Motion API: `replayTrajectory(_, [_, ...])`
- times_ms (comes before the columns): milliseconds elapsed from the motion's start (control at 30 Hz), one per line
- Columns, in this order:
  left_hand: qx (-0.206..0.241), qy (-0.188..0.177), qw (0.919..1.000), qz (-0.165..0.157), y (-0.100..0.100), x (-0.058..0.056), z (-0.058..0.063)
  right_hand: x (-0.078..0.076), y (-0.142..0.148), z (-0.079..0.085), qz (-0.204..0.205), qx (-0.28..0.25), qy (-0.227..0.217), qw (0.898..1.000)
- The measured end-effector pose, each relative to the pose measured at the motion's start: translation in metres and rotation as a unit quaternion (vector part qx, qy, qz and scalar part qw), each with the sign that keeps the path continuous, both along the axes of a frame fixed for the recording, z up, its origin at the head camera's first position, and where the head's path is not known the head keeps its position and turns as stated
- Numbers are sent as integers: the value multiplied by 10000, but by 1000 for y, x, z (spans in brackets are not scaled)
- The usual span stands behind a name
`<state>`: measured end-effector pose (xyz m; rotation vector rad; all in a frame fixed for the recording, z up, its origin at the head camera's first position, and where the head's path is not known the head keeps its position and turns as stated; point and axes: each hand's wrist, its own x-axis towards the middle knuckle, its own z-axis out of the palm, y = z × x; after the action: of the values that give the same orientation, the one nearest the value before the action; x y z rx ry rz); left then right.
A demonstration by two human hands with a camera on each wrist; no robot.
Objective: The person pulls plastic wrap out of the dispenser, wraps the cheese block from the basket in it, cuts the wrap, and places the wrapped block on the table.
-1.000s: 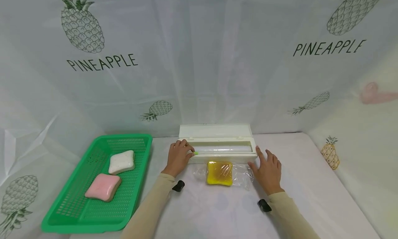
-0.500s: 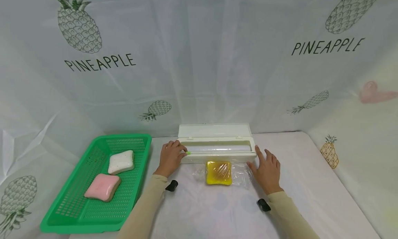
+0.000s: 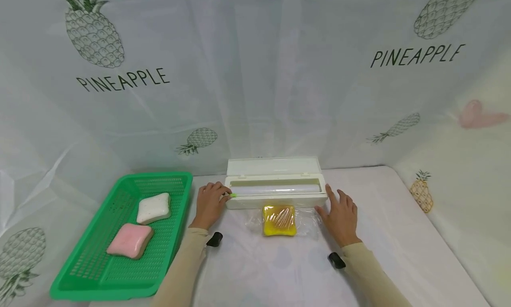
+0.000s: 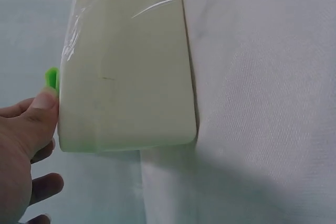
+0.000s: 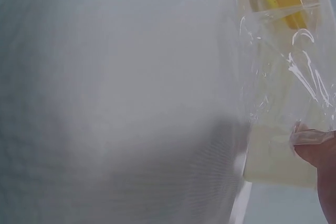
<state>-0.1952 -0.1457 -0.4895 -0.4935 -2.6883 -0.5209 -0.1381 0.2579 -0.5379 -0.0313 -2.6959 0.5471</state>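
Head | left hand [image 3: 208, 205] pinches 1 green slider [image 4: 51, 78] | right hand [image 3: 341, 217] spread wide, touching 1 cling-film dispenser [image 3: 275, 202] | 1 toast-shaped block [image 3: 279, 221]

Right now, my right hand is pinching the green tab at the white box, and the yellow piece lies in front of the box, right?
Not quite: your left hand, not your right hand, pinches the green tab at the white box, as the left wrist view shows. The yellow piece does lie in front of the box.
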Motion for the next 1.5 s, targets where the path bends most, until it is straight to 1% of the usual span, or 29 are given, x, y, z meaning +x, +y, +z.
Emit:
replayTrajectory(167, [-16, -54, 10000, -31, -6, 0, 1, -2, -2, 1, -19, 18, -98, 9999])
replayTrajectory(300, [-128, 10, 9999, -38, -7, 0, 2, -2, -3, 3, -81, 22, -183, 9998])
replayTrajectory(533, [-283, 348, 9990, -88, -8, 0, -1, 0, -3, 3, -169, 77, -113, 9998])
replayTrajectory(667, [-231, 554, 9981, -100, -12, 0, -3, -1, -4, 5, -141, 58, -69, 9999])
replayTrajectory(800, [-172, 662, 9976, -55, -16, -1, -6, -1, -3, 5, -183, 101, -201, 9996])
replayTrajectory(900, [-169, 632, 9979, 3, -16, 0, -7, -1, -2, 5, -219, 110, -304, 9992])
replayTrajectory(1033, [-191, 501, 9985, 115, -15, 1, -6, -1, -2, 6, -209, 79, -375, 9990])
replayTrajectory(1167, [-212, 421, 9987, 169, -14, 2, -4, -1, -4, 6, -204, 69, -374, 9991])
replayTrajectory(1300, [-121, 399, 9990, 130, -12, 5, -5, -1, -5, 7, -179, 27, -319, 9993])
replayTrajectory(1367, [-30, 456, 9989, 85, -10, 7, -6, 0, -5, 7, -165, -4, -289, 9994])
replayTrajectory(1433, [75, 572, 9983, 10, -7, 9, -7, 0, -5, 7, -151, -48, -243, 9996])
replayTrajectory(1500, [142, 651, 9977, -152, -1, 11, -8, 0, -5, 6, -135, -84, -166, 9997])
